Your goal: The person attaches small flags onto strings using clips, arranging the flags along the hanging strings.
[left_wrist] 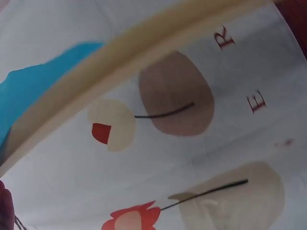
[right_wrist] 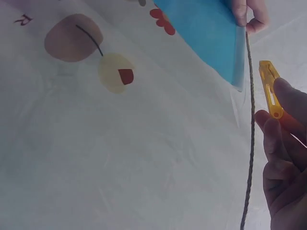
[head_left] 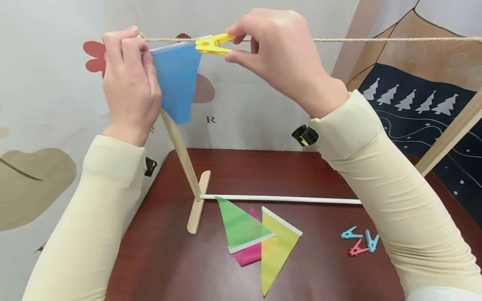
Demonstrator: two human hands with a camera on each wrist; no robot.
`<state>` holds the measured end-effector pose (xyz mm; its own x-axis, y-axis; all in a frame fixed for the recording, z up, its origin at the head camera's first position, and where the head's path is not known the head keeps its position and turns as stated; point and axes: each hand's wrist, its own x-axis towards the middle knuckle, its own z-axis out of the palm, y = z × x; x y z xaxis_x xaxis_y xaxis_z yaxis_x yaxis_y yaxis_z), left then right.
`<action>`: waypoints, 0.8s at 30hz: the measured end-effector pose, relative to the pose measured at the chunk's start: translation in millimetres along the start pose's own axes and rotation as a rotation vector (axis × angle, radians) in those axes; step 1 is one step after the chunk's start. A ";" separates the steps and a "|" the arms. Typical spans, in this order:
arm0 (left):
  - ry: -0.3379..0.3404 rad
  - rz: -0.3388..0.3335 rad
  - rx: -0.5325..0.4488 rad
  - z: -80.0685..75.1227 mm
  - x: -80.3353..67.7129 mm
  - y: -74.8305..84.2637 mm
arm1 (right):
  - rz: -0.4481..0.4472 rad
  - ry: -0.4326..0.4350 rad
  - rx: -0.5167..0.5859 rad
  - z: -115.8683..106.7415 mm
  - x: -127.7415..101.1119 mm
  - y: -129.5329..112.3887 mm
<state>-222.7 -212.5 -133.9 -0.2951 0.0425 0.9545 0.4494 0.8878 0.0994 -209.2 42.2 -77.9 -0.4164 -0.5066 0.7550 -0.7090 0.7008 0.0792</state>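
A blue pennant flag (head_left: 176, 81) with a clear top strip hangs along a twine rope (head_left: 384, 40). My left hand (head_left: 132, 83) grips its left top corner together with the rope, by the top of a wooden post (head_left: 180, 152). Between thumb and fingertips, my right hand (head_left: 282, 54) pinches a yellow clothespin (head_left: 212, 44). In the head view the clothespin overlaps the flag's right top corner. The right wrist view shows this clothespin (right_wrist: 269, 88) beside the rope, apart from the flag (right_wrist: 211, 43). The left wrist view catches only part of the flag (left_wrist: 43, 86) behind the post.
On the brown table (head_left: 158, 251) lie a green flag (head_left: 241, 225), a magenta flag (head_left: 246, 255) partly covered, and a yellow flag (head_left: 276, 251). Two blue clothespins (head_left: 351, 233) and a pink one (head_left: 357, 248) lie at the right. A white rod (head_left: 282, 199) joins the stand's base.
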 end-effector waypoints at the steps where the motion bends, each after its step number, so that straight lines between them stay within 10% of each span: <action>1: -0.004 0.002 0.006 0.1 0.4 -0.2 | -0.002 -0.004 -0.009 0.0 1.1 -0.4; 24: -0.028 -0.022 0.033 8.7 6.4 4.5 | -0.043 -0.026 -0.117 -4.2 17.2 -0.7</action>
<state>-229.9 -204.3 -129.8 -0.3281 0.0349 0.9440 0.4146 0.9032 0.1107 -213.5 35.1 -62.2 -0.4026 -0.5495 0.7321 -0.6563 0.7308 0.1877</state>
